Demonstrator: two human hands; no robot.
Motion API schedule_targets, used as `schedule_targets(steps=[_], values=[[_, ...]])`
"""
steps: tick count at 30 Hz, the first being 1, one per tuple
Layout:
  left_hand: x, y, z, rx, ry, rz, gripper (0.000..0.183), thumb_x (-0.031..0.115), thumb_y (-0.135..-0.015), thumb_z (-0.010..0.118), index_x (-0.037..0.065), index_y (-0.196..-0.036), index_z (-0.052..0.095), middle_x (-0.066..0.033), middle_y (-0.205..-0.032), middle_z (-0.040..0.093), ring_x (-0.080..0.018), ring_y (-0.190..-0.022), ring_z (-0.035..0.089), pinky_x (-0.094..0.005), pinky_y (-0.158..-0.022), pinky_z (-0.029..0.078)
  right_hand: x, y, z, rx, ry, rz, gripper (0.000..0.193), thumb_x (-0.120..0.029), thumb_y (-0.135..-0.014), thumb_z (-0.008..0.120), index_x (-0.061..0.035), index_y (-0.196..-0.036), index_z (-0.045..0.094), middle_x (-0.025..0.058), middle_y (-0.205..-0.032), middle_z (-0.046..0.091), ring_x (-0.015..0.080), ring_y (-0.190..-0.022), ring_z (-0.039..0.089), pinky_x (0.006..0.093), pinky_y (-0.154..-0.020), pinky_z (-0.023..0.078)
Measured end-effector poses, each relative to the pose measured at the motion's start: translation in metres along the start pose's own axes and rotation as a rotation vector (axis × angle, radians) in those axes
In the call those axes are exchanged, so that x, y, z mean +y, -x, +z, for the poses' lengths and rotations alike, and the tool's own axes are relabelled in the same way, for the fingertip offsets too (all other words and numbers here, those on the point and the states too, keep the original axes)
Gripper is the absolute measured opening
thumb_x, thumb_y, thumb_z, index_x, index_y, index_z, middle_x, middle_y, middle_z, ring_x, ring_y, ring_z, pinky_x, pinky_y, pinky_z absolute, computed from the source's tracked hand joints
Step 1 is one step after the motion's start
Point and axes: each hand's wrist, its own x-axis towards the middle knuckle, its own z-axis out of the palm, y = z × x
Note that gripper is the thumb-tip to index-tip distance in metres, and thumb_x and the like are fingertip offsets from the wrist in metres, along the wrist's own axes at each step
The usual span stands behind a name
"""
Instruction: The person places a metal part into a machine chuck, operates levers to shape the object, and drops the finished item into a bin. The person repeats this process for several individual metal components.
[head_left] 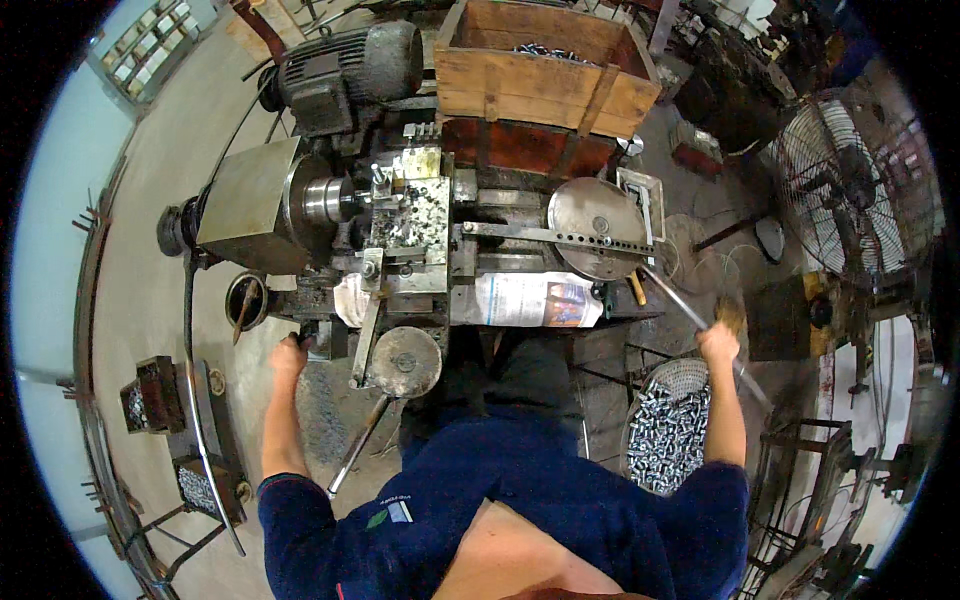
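Before me is a small lathe, with a shiny chuck [326, 200] on its left and a chip-strewn carriage [422, 235] in the middle. On the right, my right hand [718, 343] is wrapped round a long metal lever rod [680, 302], which runs up to a large round disc [590, 215]. A perforated flat bar [510, 233] links that disc to the carriage. My left hand [288, 353] is closed at the lathe's front left, by a small dark part; what it grips is mostly hidden. Between my arms hangs a smaller disc [408, 361] with a handle [360, 445].
A wooden crate [540, 85] of metal parts stands behind the lathe, beside an electric motor [350, 70]. Shiny metal pieces fill a basket [632, 445] below my right arm. A large fan [850, 185] is at right. Small boxes [155, 395] and a dark pot [247, 300] sit left.
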Motion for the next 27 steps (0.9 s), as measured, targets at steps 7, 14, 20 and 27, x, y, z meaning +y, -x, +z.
schedule_targets(steps=[7,14,20,27], values=[[-0.014,-0.015,0.059,-0.065,0.013,-0.07,0.05,0.051,-0.082,0.051,0.002,-0.092,0.054,-0.0196,-0.091,0.063,-0.0343,-0.082,0.062,-0.0456,-0.07,0.049,-0.036,-0.068,-0.016,0.056,0.051,0.063,0.035,-0.028,-0.077,0.053,-0.0079,-0.105,0.059,0.0122,-0.108,0.06,0.0293,-0.105,0.055,0.052,-0.095,0.03],[-0.021,-0.005,0.062,0.003,0.005,-0.14,0.048,0.038,-0.077,0.061,0.003,-0.107,0.051,-0.0205,-0.091,0.063,-0.0356,-0.084,0.061,-0.0444,-0.072,0.049,-0.058,0.006,0.014,0.465,-0.142,-0.141,0.084,-0.026,-0.059,0.066,-0.0022,-0.132,0.031,0.0159,-0.136,0.035,0.0315,-0.129,0.028,0.051,-0.102,0.025],[-0.051,0.014,0.054,-0.177,0.711,-0.046,0.046,0.019,-0.078,0.061,0.001,-0.118,0.046,-0.015,-0.074,0.063,-0.0204,-0.051,0.06,-0.0332,-0.051,0.049,-0.123,0.079,-0.031,0.415,-0.704,-0.582,0.058,-0.016,-0.055,0.067,0.001,-0.109,0.058,0.0224,-0.133,0.038,0.0362,-0.122,0.038,0.0379,-0.101,0.033],[-0.081,0.027,-0.138,0.169,0.845,0.111,0.032,0.014,-0.084,0.054,-0.005,-0.109,0.056,-0.0114,-0.077,0.062,-0.0152,-0.057,0.058,-0.0287,-0.053,0.048,-0.324,0.167,-0.211,0.496,-0.914,-1.58,0.046,-0.012,-0.053,0.064,-0.0019,-0.097,0.06,0.015,-0.107,0.057,0.0338,-0.102,0.052,0.0396,-0.087,0.043]])
